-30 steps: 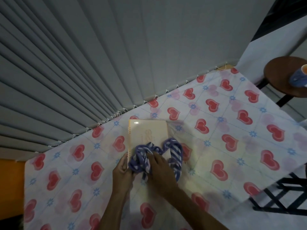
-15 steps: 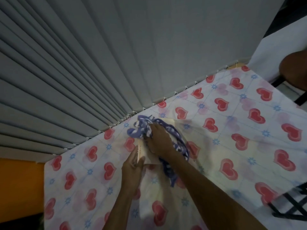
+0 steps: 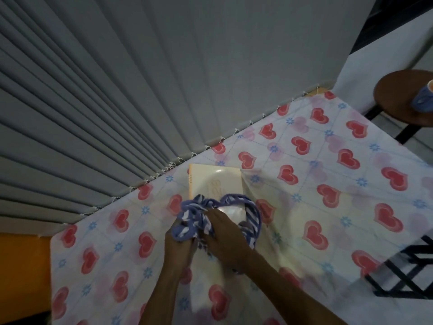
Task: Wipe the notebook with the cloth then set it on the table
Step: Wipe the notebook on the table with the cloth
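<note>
Our tabletop (image 3: 316, 207), under a heart-print covering, fills the lower right of the frame below grey pleated blinds (image 3: 117, 90). A cream notebook (image 3: 218, 181) lies flat on it at centre, near the blinds. Over the notebook's near end lies the bunched blue-and-white cloth (image 3: 194, 219). Our right hand (image 3: 225, 233) presses down on the cloth, fingers curled into it. Our left hand (image 3: 178, 249) sits at the notebook's near left corner; its fingers are hidden under the cloth, so we cannot tell their grip.
</note>
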The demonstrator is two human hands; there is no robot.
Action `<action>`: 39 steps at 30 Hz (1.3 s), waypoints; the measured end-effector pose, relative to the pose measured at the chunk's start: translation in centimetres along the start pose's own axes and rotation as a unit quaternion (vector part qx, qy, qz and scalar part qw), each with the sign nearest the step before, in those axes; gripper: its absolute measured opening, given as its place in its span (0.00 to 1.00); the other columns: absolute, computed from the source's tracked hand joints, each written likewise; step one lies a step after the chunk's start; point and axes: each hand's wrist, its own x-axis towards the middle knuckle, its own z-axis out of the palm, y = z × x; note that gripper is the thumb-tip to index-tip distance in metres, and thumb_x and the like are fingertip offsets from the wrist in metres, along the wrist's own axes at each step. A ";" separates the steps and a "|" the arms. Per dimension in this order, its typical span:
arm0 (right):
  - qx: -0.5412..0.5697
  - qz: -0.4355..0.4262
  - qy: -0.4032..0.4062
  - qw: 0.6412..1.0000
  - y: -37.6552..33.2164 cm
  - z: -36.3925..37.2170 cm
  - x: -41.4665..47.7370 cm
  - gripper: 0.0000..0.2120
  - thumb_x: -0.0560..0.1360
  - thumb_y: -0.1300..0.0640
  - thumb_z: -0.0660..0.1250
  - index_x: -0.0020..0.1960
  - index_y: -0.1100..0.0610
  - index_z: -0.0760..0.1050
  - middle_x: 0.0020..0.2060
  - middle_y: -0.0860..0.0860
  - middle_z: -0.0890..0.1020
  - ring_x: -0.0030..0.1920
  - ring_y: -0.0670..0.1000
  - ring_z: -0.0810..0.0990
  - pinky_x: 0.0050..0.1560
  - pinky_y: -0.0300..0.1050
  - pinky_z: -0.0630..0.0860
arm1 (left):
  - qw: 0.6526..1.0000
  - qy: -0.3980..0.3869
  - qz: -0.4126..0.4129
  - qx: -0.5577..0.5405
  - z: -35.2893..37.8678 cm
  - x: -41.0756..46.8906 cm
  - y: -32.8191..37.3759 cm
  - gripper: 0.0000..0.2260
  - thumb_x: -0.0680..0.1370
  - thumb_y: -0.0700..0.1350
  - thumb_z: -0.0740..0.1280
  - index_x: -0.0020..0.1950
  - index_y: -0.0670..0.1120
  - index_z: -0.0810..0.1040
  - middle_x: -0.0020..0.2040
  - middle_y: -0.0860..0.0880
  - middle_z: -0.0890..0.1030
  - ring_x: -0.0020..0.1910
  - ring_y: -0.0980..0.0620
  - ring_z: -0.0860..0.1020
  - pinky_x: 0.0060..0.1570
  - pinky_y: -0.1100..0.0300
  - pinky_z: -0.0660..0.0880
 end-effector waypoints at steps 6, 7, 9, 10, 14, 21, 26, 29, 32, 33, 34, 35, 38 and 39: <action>-0.057 -0.004 -0.035 0.998 1.9 -2.0 -0.4 0.25 0.79 0.51 0.64 0.75 0.52 0.67 0.71 0.57 0.76 0.71 0.56 0.73 0.73 0.49 0.66 | 0.998 0.005 0.066 -0.021 0.0 0.5 0.9 0.18 0.79 0.33 0.68 0.69 0.40 0.77 0.55 0.47 0.82 0.45 0.59 0.82 0.43 0.77 0.75; -0.058 0.021 -0.051 0.997 2.4 -2.3 0.2 0.25 0.79 0.51 0.64 0.75 0.53 0.68 0.72 0.56 0.75 0.72 0.56 0.72 0.74 0.49 0.65 | 0.997 -0.005 0.058 -0.049 0.1 0.3 1.3 0.18 0.80 0.36 0.69 0.69 0.44 0.77 0.55 0.49 0.83 0.45 0.62 0.83 0.42 0.74 0.77; -0.101 0.059 -0.054 0.992 3.3 -3.0 1.7 0.25 0.79 0.53 0.63 0.76 0.54 0.68 0.72 0.55 0.74 0.72 0.56 0.71 0.73 0.51 0.68 | 0.992 -0.021 0.024 -0.121 0.1 0.3 1.1 0.19 0.79 0.38 0.70 0.70 0.48 0.76 0.55 0.50 0.84 0.49 0.58 0.86 0.43 0.65 0.82; -0.123 0.070 -0.044 0.989 3.7 -3.4 2.4 0.25 0.79 0.53 0.63 0.75 0.55 0.69 0.71 0.55 0.75 0.71 0.56 0.73 0.71 0.52 0.70 | 0.986 -0.028 0.004 -0.165 0.2 0.2 1.1 0.21 0.79 0.37 0.70 0.71 0.46 0.75 0.57 0.47 0.84 0.53 0.52 0.86 0.45 0.59 0.84; -0.181 0.085 -0.017 0.980 4.9 -5.3 5.1 0.21 0.79 0.55 0.64 0.72 0.55 0.73 0.66 0.55 0.80 0.66 0.57 0.77 0.67 0.52 0.73 | 0.974 -0.037 -0.014 -0.223 0.5 -0.1 1.1 0.20 0.80 0.32 0.67 0.72 0.42 0.74 0.59 0.43 0.84 0.55 0.43 0.84 0.48 0.54 0.84; -0.191 0.171 -0.020 0.966 5.5 -8.2 7.8 0.18 0.79 0.57 0.63 0.69 0.52 0.73 0.63 0.53 0.80 0.62 0.56 0.79 0.59 0.53 0.77 | 0.961 -0.032 -0.029 -0.272 1.5 -0.2 0.5 0.22 0.80 0.32 0.66 0.74 0.42 0.72 0.67 0.38 0.79 0.60 0.35 0.82 0.50 0.50 0.84; -0.162 0.207 -0.036 0.964 4.8 -9.7 9.0 0.18 0.83 0.55 0.61 0.71 0.60 0.72 0.67 0.58 0.78 0.67 0.58 0.76 0.67 0.48 0.70 | 0.961 -0.029 -0.027 -0.274 1.6 -0.9 1.3 0.23 0.80 0.33 0.67 0.75 0.42 0.70 0.67 0.38 0.79 0.60 0.35 0.81 0.50 0.49 0.84; -0.099 0.277 0.049 0.955 4.2 -10.6 8.7 0.17 0.83 0.56 0.62 0.69 0.63 0.72 0.64 0.59 0.79 0.65 0.57 0.78 0.64 0.41 0.69 | 0.975 -0.025 0.025 -0.221 0.3 -1.1 3.0 0.21 0.80 0.35 0.68 0.73 0.46 0.74 0.63 0.42 0.82 0.55 0.43 0.84 0.44 0.57 0.85; -0.025 0.291 0.154 0.944 2.6 -12.8 7.7 0.13 0.83 0.53 0.63 0.63 0.60 0.73 0.55 0.56 0.81 0.55 0.56 0.80 0.56 0.46 0.76 | 0.989 -0.012 0.109 -0.101 -2.0 -0.7 4.9 0.20 0.80 0.41 0.69 0.72 0.48 0.75 0.66 0.46 0.80 0.56 0.48 0.83 0.44 0.60 0.84; -0.004 0.296 0.177 0.939 1.9 -13.5 7.3 0.13 0.82 0.50 0.63 0.61 0.57 0.73 0.54 0.53 0.81 0.54 0.54 0.80 0.53 0.46 0.75 | 0.988 -0.010 0.127 -0.082 -2.7 -0.3 5.5 0.20 0.81 0.41 0.69 0.72 0.49 0.74 0.66 0.47 0.80 0.56 0.49 0.83 0.46 0.57 0.84; 0.018 0.299 0.197 0.933 1.4 -14.3 7.0 0.12 0.82 0.48 0.63 0.60 0.54 0.73 0.53 0.51 0.80 0.53 0.53 0.80 0.52 0.45 0.73 | 0.988 -0.010 0.139 -0.071 -3.2 0.0 5.9 0.20 0.81 0.40 0.68 0.73 0.48 0.74 0.67 0.46 0.79 0.57 0.47 0.82 0.50 0.52 0.83; 0.037 0.295 0.214 0.930 0.9 -14.9 6.5 0.11 0.82 0.46 0.64 0.59 0.51 0.72 0.52 0.49 0.79 0.53 0.52 0.79 0.51 0.44 0.71 | 0.987 -0.013 0.149 -0.061 -3.7 0.4 6.4 0.20 0.82 0.40 0.67 0.74 0.47 0.73 0.69 0.45 0.78 0.60 0.45 0.81 0.55 0.46 0.82; 0.072 0.280 0.243 0.926 -0.8 -16.6 4.7 0.14 0.81 0.42 0.63 0.60 0.50 0.73 0.56 0.49 0.81 0.55 0.52 0.79 0.54 0.46 0.74 | 0.980 -0.015 0.194 -0.034 -4.3 0.9 6.9 0.19 0.83 0.44 0.65 0.75 0.47 0.73 0.69 0.45 0.78 0.60 0.43 0.82 0.53 0.48 0.83; 0.092 0.282 0.252 0.921 -1.2 -17.1 4.1 0.17 0.80 0.41 0.63 0.61 0.52 0.74 0.58 0.51 0.82 0.56 0.53 0.80 0.57 0.49 0.76 | 0.977 -0.008 0.212 -0.024 -4.3 0.9 6.9 0.19 0.83 0.45 0.65 0.74 0.48 0.74 0.68 0.46 0.79 0.57 0.47 0.83 0.49 0.56 0.84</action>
